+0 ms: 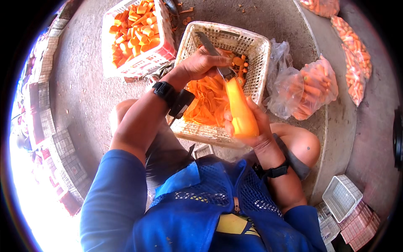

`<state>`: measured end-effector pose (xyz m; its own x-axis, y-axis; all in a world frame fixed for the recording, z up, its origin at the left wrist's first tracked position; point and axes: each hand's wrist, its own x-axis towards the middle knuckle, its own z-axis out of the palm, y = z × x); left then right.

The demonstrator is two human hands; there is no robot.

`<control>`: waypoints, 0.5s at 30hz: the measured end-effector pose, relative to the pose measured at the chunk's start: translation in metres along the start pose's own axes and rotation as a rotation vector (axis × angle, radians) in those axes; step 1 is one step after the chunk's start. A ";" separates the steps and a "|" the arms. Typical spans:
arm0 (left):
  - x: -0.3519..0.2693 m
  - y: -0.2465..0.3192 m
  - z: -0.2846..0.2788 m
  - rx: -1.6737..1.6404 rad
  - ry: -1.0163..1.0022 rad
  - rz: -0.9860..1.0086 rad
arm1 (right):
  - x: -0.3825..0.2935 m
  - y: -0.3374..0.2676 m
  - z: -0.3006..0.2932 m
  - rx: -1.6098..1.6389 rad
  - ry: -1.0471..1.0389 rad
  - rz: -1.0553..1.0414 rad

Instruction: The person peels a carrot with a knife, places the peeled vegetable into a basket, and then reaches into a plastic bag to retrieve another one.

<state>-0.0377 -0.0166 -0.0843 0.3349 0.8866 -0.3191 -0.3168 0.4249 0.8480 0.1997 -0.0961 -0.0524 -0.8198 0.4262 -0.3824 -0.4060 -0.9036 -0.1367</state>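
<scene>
My left hand (207, 63) grips a long, flat metal peeling tool (207, 44). Its lower end meets the narrow tip of a large peeled carrot (241, 110), whose surface is smooth and orange-yellow. Fingers wrapped around the thick end, my right hand (259, 123) holds the carrot tilted, its tip pointing away from me. Both hands are above a dirty white plastic crate (259, 71) between my legs. Inside it lies a heap of thin orange peelings (204, 105), with small cut carrot ends (241, 63) towards the far right.
A second white crate (165, 22), full of cut orange chunks (135, 34), stands at the far left. Right of my crate lies a clear plastic bag of carrots (315, 86). More bagged carrots (355, 53) lie beyond a concrete ledge (338, 132). Stacked crates (343, 197) sit at lower right.
</scene>
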 end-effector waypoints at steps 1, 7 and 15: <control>0.004 -0.002 -0.005 0.000 0.001 0.000 | -0.001 0.000 0.000 0.016 0.021 0.014; 0.018 -0.017 -0.013 -0.016 0.046 -0.051 | -0.004 -0.003 -0.004 0.000 0.087 0.014; 0.023 -0.021 -0.050 0.450 0.351 0.320 | -0.009 -0.006 -0.002 -0.001 0.135 0.027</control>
<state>-0.0676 0.0042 -0.1306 -0.0486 0.9959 -0.0758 0.0750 0.0793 0.9940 0.2097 -0.0945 -0.0499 -0.7685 0.3917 -0.5059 -0.3836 -0.9149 -0.1256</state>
